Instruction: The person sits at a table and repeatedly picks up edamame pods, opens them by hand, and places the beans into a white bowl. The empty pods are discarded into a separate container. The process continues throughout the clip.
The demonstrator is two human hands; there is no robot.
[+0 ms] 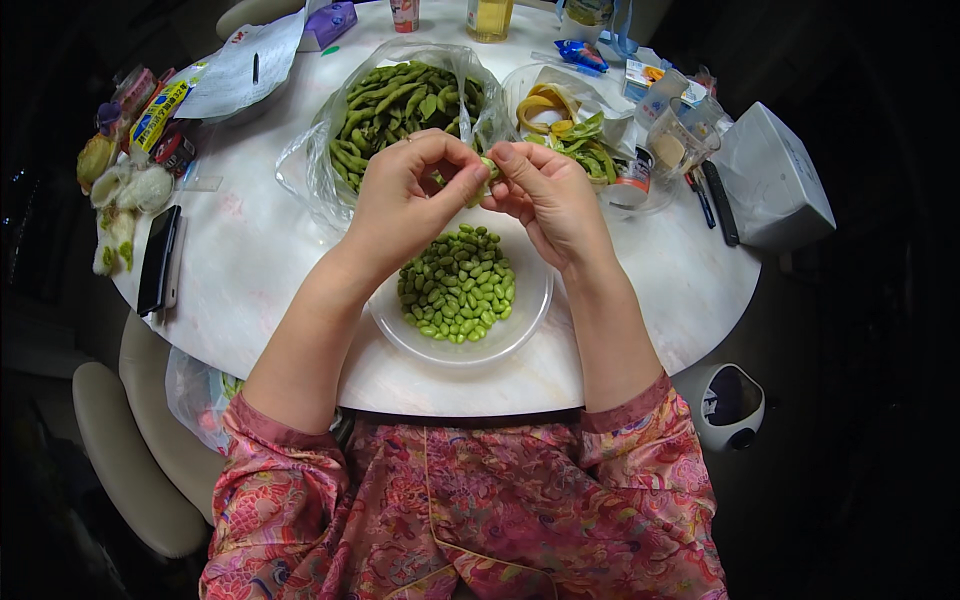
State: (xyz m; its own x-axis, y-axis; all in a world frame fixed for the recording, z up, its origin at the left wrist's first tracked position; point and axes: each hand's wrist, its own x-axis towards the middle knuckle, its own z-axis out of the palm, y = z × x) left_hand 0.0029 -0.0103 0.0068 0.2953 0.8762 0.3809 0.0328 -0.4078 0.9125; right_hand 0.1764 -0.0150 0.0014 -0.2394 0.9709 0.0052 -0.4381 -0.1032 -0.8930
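A green soybean pod point(486, 177) is pinched between my two hands, above the far rim of a translucent bowl point(459, 355). My left hand point(416, 191) grips its one side with thumb and forefinger; my right hand point(546, 196) has hold of the other side. Most of the pod is hidden by the fingers. Shelled green soybeans point(459, 289) lie heaped in the bowl. Behind my left hand stands an open clear plastic bag point(319, 142) full of whole pods point(397, 97). Beyond my right hand, empty-looking pods and peel point(585, 142) lie in a clear container.
Clear plastic cups point(682, 135) and a white box point(776, 180) stand at the right of the round table point(247, 247). A black phone point(159, 259) lies near the left edge. Papers point(240, 75) and a purple tissue pack point(330, 24) are at the back left.
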